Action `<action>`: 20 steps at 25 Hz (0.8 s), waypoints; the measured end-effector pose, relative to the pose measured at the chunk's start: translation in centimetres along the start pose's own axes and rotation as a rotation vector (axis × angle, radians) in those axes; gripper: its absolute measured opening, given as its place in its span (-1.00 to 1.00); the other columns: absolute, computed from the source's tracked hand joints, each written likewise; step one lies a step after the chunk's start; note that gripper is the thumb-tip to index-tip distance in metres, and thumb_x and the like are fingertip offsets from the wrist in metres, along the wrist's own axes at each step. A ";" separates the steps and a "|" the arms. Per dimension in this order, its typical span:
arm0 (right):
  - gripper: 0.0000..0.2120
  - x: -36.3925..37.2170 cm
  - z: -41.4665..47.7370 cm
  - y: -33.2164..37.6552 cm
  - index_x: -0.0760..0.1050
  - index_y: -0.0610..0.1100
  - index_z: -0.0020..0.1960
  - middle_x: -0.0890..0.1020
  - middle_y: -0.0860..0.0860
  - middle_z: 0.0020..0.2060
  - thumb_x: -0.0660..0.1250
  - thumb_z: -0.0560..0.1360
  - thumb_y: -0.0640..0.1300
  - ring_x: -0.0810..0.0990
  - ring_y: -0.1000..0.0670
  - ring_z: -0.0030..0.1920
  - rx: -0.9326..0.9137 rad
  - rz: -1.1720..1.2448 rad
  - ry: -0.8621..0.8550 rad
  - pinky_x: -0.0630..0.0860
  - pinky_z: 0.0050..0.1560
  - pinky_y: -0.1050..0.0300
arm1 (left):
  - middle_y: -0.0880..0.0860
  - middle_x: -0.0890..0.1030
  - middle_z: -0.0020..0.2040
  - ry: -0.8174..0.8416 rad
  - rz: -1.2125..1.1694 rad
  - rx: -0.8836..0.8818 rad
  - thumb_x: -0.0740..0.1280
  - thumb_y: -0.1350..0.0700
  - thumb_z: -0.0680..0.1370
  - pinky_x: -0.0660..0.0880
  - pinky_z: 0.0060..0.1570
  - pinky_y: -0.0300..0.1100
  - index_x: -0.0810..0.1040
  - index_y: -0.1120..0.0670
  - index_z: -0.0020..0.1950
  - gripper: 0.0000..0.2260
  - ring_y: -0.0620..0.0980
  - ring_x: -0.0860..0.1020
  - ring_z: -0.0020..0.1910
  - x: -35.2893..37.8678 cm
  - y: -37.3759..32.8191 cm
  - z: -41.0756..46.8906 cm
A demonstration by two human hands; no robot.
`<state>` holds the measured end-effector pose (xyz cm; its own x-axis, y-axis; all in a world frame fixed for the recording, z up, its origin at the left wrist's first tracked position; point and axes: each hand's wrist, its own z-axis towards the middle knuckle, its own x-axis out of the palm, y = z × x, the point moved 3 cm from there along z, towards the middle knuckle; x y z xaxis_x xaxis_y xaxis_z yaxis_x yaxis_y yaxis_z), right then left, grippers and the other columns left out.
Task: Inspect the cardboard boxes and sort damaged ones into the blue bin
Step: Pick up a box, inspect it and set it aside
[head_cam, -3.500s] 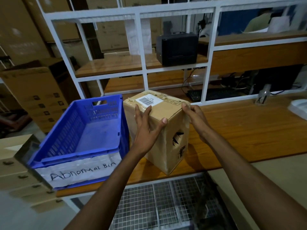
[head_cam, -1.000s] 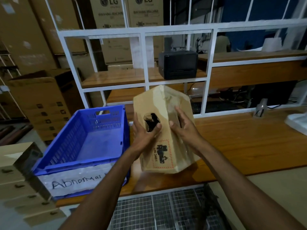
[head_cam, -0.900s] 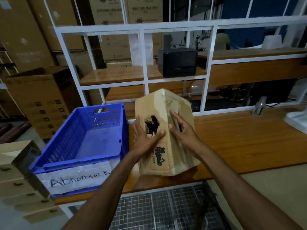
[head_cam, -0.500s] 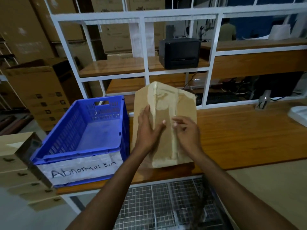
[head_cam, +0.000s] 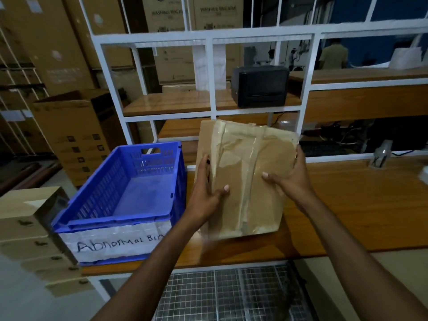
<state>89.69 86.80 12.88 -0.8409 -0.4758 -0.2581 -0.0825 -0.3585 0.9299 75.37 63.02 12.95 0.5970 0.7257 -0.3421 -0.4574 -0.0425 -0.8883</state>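
Note:
I hold a brown cardboard box (head_cam: 245, 163) tilted up above the wooden table, its taped face turned toward me with wrinkled clear tape running down the middle. My left hand (head_cam: 207, 195) grips its left edge, thumb on the front face. My right hand (head_cam: 289, 179) grips the right edge, thumb across the front. The blue bin (head_cam: 129, 218), labelled "Abnormal Bin" on white paper, sits to the left of the box and holds nothing that I can see.
The wooden table (head_cam: 352, 205) stretches to the right. A white metal shelf frame (head_cam: 210, 75) rises behind, with a black printer (head_cam: 260, 85) on its shelf. Stacked cardboard boxes (head_cam: 27, 230) stand at the left, and a wire mesh rack (head_cam: 231, 295) lies below the table.
The box has been lifted off the table and turned: the side with the torn hole has rotated away, and the taped face now fronts me. Both hands shifted out to the box's side edges.

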 end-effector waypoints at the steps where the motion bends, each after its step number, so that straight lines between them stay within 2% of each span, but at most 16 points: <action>1: 0.28 -0.4 -0.1 0.6 -0.04 0.13 0.67 0.32 0.02 0.57 0.74 0.22 -0.02 0.34 -0.07 0.52 -0.057 -0.015 -0.027 0.42 0.44 -0.19 | -0.12 0.28 0.62 -0.019 0.013 0.016 0.52 0.01 0.52 0.44 0.44 0.00 0.02 -0.18 0.69 -0.10 -0.07 0.34 0.56 0.0 0.0 0.1; 3: 0.27 -0.8 -0.4 2.2 -0.01 0.09 0.64 0.33 0.00 0.55 0.76 0.20 -0.05 0.36 -0.09 0.51 -0.114 -0.061 -0.087 0.44 0.43 -0.20 | -0.16 0.39 0.48 -0.046 0.043 0.027 0.56 0.14 0.51 0.50 0.38 -0.05 0.12 -0.08 0.66 -0.14 -0.09 0.38 0.50 -0.1 -0.1 0.7; 5: 0.23 -0.7 -0.6 3.2 0.02 0.10 0.59 0.36 -0.02 0.52 0.76 0.18 -0.07 0.40 -0.10 0.48 -0.145 -0.093 -0.125 0.49 0.40 -0.22 | -0.18 0.40 0.36 -0.079 0.052 0.005 0.56 0.25 0.50 0.52 0.37 -0.01 0.18 -0.03 0.58 -0.21 -0.10 0.40 0.44 -0.1 -0.6 1.1; 10: 0.18 -1.0 -1.1 3.7 0.01 0.06 0.57 0.42 -0.07 0.50 0.75 0.22 -0.08 0.45 -0.15 0.45 -0.168 -0.145 -0.139 0.53 0.35 -0.20 | -0.16 0.39 0.36 -0.126 0.078 0.027 0.56 0.16 0.51 0.50 0.30 -0.11 0.17 0.05 0.60 -0.22 -0.18 0.40 0.35 0.5 -1.5 2.0; 13: 0.20 -1.5 -1.5 4.6 -0.01 0.03 0.59 0.42 -0.08 0.50 0.74 0.24 -0.07 0.47 -0.16 0.44 -0.196 -0.142 -0.161 0.54 0.34 -0.18 | -0.21 0.42 0.31 -0.169 0.114 0.089 0.56 0.14 0.51 0.45 0.19 -0.34 0.21 0.07 0.58 -0.24 -0.29 0.44 0.24 0.5 -2.3 1.9; 15: 0.26 -2.1 -1.8 6.3 -0.10 0.04 0.64 0.35 -0.08 0.55 0.73 0.26 -0.09 0.41 -0.08 0.47 -0.250 -0.128 -0.207 0.48 0.37 -0.08 | -0.14 0.46 0.35 -0.191 0.111 0.129 0.58 0.15 0.49 0.46 0.17 -0.31 0.23 0.04 0.57 -0.24 -0.23 0.44 0.29 -0.3 -3.6 2.6; 17: 0.35 -2.1 -1.8 8.4 -0.23 0.08 0.67 0.20 -0.06 0.64 0.72 0.28 -0.14 0.27 0.19 0.44 -0.334 -0.126 -0.236 0.37 0.35 0.06 | -0.03 0.49 0.41 -0.219 0.118 0.162 0.59 0.14 0.48 0.52 0.19 -0.20 0.26 0.03 0.55 -0.26 -0.14 0.45 0.34 -1.7 -5.0 3.5; 18: 0.38 -2.0 -1.7 9.5 -0.28 0.10 0.66 0.13 -0.05 0.67 0.72 0.28 -0.16 0.20 0.29 0.39 -0.379 -0.132 -0.249 0.34 0.33 0.10 | -0.03 0.49 0.41 -0.231 0.131 0.180 0.59 0.14 0.48 0.54 0.17 -0.21 0.28 0.04 0.55 -0.27 -0.12 0.45 0.34 -2.6 -5.8 3.9; 20: 0.39 -1.4 -1.2 11.5 -0.30 0.15 0.65 0.06 -0.03 0.68 0.71 0.27 -0.17 0.15 0.26 0.44 -0.461 -0.149 -0.266 0.33 0.35 0.07 | -0.09 0.47 0.37 -0.257 0.156 0.198 0.58 0.15 0.49 0.50 0.10 -0.32 0.28 0.05 0.56 -0.27 -0.15 0.44 0.31 -4.5 -7.5 4.5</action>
<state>90.58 82.38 23.60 -0.9490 -0.1951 -0.2476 -0.0185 -0.7496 0.6616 73.15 63.17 22.47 0.3365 0.8709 -0.3582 -0.6639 -0.0504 -0.7461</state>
